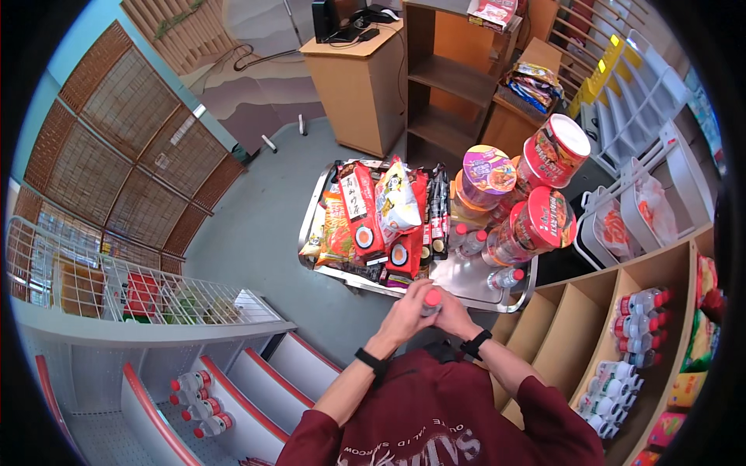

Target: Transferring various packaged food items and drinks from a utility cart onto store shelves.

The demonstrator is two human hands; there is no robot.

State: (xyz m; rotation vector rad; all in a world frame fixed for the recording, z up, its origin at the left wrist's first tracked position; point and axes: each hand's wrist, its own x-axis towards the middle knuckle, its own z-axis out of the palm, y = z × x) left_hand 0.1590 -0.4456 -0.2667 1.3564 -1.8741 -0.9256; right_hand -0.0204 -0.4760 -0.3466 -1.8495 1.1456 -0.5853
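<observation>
A small clear plastic bottle with a red cap [432, 298] is held upright in front of my chest. My left hand [403, 313] wraps it from one side, and my right hand [456, 317] closes on it from the other. Their fingers hide most of its body. Just beyond my hands is a metal cart tray [451, 282]. Similar red-capped bottles [506, 278] stand on its right part, near stacked instant noodle tubs [527, 224]. Red snack bags [362, 218] and a white snack bag [399, 198] are heaped on its left part.
Left of me, a white shelf unit [274, 373] with red edges holds several bottles [204, 402]. To the right, a wooden shelf [545, 343] carries rows of red-capped [641, 317] and white-capped bottles [606, 390]. Ahead are a wooden cabinet [361, 87] and white bins [612, 227].
</observation>
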